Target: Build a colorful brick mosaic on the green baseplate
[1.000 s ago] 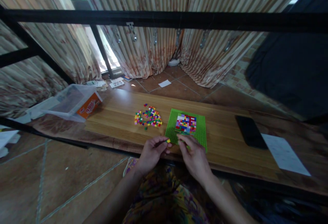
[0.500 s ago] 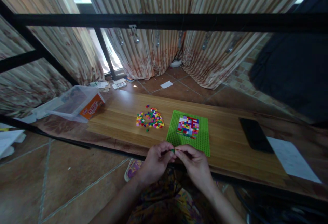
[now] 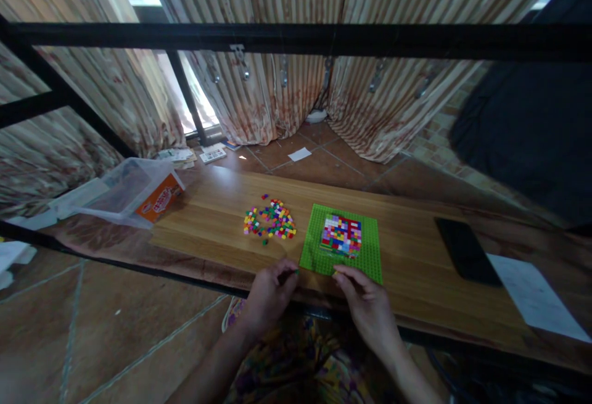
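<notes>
My left hand [image 3: 272,290] is closed in a pinch at the table's near edge, with a small green toy brick [image 3: 296,272] just showing at the fingertips. Thumb and forefinger of my right hand [image 3: 367,296] are pressed together over the front edge of the green baseplate [image 3: 372,250]; a tiny yellow brick [image 3: 335,274] seems to show at their tips, mostly hidden. On the baseplate stands a block built of many-coloured bricks [image 3: 341,235], several layers high. Left of the plate lies a loose pile of small coloured bricks [image 3: 279,222].
A clear plastic box [image 3: 120,191] with an orange label stands at the table's left end. To the right lie a black phone-like slab [image 3: 467,250] and a white sheet of paper [image 3: 539,296]. A black metal bar [image 3: 296,40] crosses beyond the wooden table [image 3: 208,231].
My hands, which met at the green brick, have moved apart: the left to the left with the green brick, the right to the right over the baseplate's edge. The view has shifted slightly.
</notes>
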